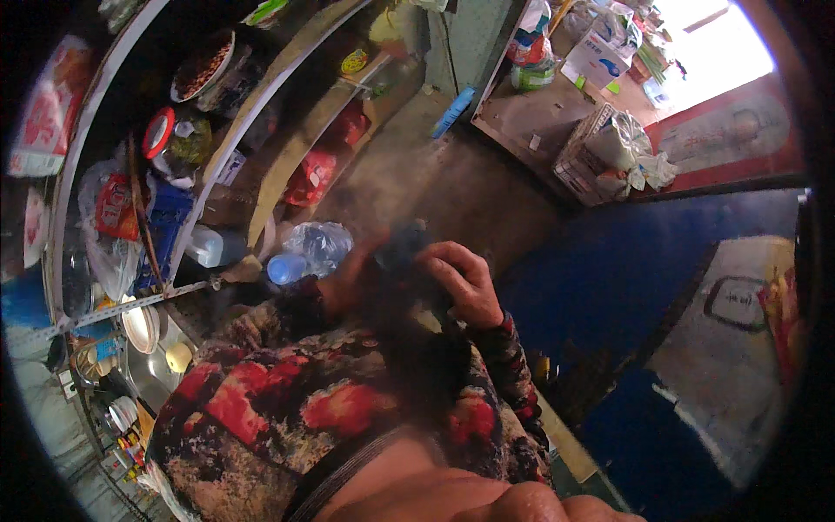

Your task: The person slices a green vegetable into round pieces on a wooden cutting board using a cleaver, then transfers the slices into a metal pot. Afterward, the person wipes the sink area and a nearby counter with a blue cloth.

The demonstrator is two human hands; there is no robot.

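My right hand (466, 284) is in front of my chest with its fingers bent toward the middle. A dark blur covers the space beside its fingertips, so I cannot tell what they hold. My left hand (349, 280) is mostly lost in the same blur, its fingers pointing inward. A dark bluish thing (406, 241) shows faintly between the two hands, too blurred to name. Just beyond my left wrist is a large clear plastic bottle (319, 246) with a blue cap (287, 268).
Shelving on the left holds a bowl of reddish beans or nuts (207, 68), a red-lidded jar (158, 133), a blue crate (163, 222) and red bags (313, 176). At upper right, a table (515, 121) carries a carton (597, 57) and a wire basket (580, 150).
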